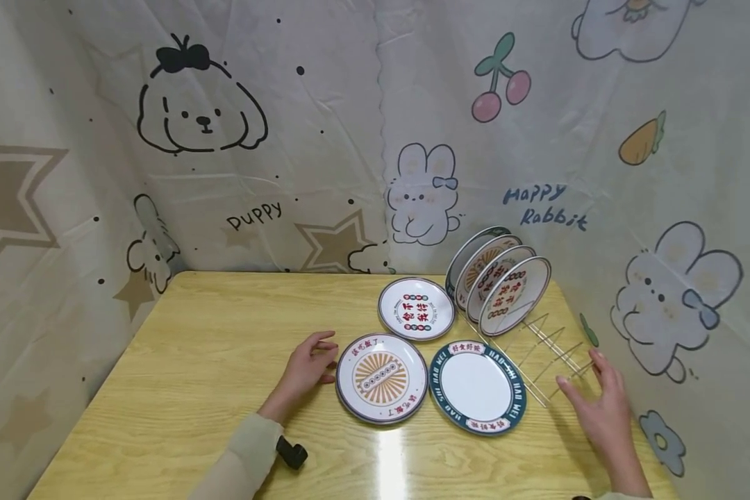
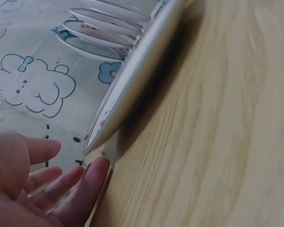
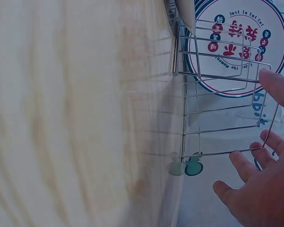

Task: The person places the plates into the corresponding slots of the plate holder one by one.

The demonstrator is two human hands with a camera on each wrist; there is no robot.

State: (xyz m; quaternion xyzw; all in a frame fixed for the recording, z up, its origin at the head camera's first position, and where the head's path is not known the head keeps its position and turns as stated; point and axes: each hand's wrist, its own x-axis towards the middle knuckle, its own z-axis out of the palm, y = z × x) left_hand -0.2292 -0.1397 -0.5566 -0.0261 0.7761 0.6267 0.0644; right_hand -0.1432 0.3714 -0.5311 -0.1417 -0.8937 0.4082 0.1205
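Beside the left rim of a sunburst plate (image 1: 381,378) is my left hand (image 1: 303,375), thumb and fingers apart and nothing held; the left wrist view shows its fingertips close to the plate's edge. My right hand (image 1: 603,410) is spread around the near end of a wire dish rack (image 3: 217,127), thumb and fingertips close to its wires; contact is unclear. Several plates stand upright in the rack's far part, the nearest a white plate (image 1: 515,295) with red lettering. A green-rimmed plate (image 1: 475,389) and a smaller white plate (image 1: 416,309) lie flat on the table.
The wooden table (image 1: 225,333) carries everything. Printed cloth (image 1: 325,139) with cartoon animals hangs behind it and along both sides. The rack stands near the table's right edge, its near wire dividers holding no plates.
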